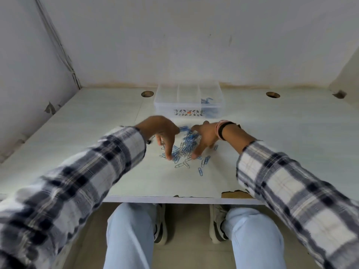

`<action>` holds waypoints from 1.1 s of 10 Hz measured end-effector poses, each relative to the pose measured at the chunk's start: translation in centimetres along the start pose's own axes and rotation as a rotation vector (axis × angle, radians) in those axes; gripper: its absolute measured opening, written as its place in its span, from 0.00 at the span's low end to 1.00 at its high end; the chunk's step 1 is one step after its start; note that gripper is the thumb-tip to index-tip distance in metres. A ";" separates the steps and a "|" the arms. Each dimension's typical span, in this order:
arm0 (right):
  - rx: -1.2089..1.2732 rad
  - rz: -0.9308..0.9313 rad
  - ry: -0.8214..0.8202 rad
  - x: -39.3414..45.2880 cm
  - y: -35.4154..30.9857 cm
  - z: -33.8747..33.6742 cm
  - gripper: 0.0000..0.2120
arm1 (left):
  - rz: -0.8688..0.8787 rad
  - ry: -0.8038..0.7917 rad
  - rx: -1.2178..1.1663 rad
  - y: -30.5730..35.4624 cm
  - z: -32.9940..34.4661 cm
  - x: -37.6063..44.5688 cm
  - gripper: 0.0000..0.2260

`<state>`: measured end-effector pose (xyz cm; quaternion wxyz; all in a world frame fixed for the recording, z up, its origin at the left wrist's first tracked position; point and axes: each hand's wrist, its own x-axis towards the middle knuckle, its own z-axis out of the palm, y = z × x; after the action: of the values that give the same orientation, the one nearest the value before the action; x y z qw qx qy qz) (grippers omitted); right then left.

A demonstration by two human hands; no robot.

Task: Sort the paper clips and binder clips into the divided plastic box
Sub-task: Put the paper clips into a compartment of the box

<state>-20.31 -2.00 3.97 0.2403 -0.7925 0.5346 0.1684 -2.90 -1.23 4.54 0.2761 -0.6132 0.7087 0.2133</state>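
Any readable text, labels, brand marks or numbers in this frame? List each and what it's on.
No text can be read in this frame.
Sticker on the front wall of the divided plastic box: a leaf pattern around a small red-orange mark, too small and blurred to read.
Paper clips, table, plaid sleeves: no lettering visible.

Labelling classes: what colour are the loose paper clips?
Blue, some silver; paper clips, head view.

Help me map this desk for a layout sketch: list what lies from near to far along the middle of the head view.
Chipped front edge of the white table → lone blue wire paper clip → heap of blue and silver paper clips between the hands → clear divided plastic box → stained white back wall.
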 end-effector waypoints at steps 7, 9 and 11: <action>-0.114 -0.246 0.251 3.6 -2.5 1.0 0.24 | 0.061 0.244 -0.486 -2.4 1.9 0.4 0.12; 0.017 -0.197 0.323 0.3 0.7 -0.3 0.24 | -0.047 0.577 -0.547 -3.4 0.3 0.4 0.14; -0.016 -0.096 0.131 -1.0 0.8 1.0 0.26 | -0.020 0.362 -0.476 -1.4 1.2 -0.1 0.16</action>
<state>-21.38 -0.92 3.49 0.2062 -0.8285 0.5092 0.1088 -1.38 -0.60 3.79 -0.0039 -0.6955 0.6706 0.2580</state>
